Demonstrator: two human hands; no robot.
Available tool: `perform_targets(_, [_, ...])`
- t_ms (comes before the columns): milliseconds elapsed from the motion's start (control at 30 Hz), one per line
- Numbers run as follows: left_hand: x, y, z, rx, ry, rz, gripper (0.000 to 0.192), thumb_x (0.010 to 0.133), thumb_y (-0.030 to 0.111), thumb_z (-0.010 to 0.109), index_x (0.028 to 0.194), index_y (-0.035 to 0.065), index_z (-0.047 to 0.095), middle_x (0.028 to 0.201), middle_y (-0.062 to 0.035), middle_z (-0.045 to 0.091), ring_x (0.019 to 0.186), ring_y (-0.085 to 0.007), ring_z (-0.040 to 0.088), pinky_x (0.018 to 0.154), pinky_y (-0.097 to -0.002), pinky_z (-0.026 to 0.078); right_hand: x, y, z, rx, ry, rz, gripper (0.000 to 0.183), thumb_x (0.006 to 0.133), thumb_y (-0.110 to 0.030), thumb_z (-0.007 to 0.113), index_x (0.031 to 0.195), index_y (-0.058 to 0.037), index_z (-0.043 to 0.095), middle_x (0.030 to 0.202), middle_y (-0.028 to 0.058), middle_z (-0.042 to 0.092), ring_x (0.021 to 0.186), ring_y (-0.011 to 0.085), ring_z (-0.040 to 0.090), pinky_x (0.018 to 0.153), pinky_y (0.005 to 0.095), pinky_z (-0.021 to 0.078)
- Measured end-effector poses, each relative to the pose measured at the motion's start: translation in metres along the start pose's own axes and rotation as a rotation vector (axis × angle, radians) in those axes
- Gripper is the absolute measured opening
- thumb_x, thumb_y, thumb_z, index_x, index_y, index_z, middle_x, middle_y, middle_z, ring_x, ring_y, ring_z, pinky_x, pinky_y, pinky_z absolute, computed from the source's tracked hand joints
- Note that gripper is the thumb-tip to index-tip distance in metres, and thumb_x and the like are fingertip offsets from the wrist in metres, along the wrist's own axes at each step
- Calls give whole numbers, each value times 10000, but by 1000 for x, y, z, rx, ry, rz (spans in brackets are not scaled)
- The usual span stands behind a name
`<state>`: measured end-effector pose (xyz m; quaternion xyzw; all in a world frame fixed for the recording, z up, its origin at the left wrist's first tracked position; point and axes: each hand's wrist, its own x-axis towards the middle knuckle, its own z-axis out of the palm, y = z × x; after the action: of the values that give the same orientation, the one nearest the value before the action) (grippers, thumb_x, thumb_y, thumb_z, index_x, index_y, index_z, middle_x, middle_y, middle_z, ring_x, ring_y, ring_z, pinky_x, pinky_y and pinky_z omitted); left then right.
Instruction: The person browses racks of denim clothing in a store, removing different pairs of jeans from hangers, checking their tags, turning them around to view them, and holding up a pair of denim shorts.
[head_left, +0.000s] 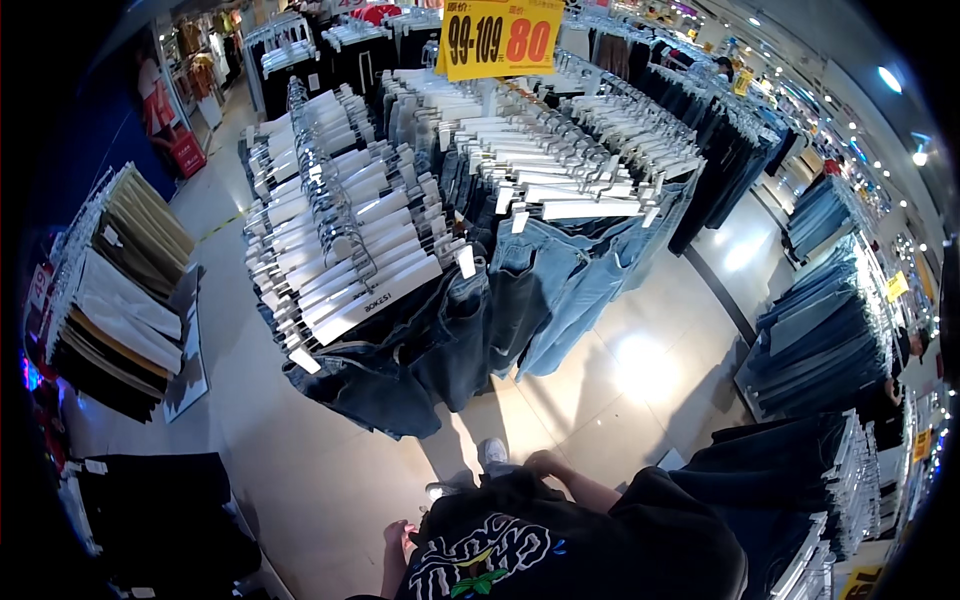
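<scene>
My left hand (401, 534) hangs low at my side, its fingers loosely curled; whether anything lies in it I cannot tell. By the hem of my black printed T-shirt (495, 551) is my right hand (547, 464), its fingers partly hidden. Before me stands a rack of dark blue denim garments (450, 352) on white clip hangers (382, 296). To its right, light blue jeans (577, 277) hang from more white hangers (592, 208). Neither hand touches the racks.
A yellow price sign (501, 39) rises above the racks. Trousers in beige and white (127, 292) hang at left, black garments (157, 517) at lower left. Racks of jeans (821, 345) line the right side. Pale floor tiles (300, 480) run between. A red box (187, 154) stands farther back.
</scene>
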<state>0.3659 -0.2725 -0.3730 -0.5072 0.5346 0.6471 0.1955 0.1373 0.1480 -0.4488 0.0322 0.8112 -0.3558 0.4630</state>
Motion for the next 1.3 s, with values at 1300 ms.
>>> perform_targets(1300, [8,4,5,-101,108,12,215,910,174,582,1091,58,592,862,-109,665,692,-206,656,566,-308,513,-119,-17,-26,-46,-116,-116,261,783,-4,592,988,-72,739,926,112,718,799,211,652,712,342,529])
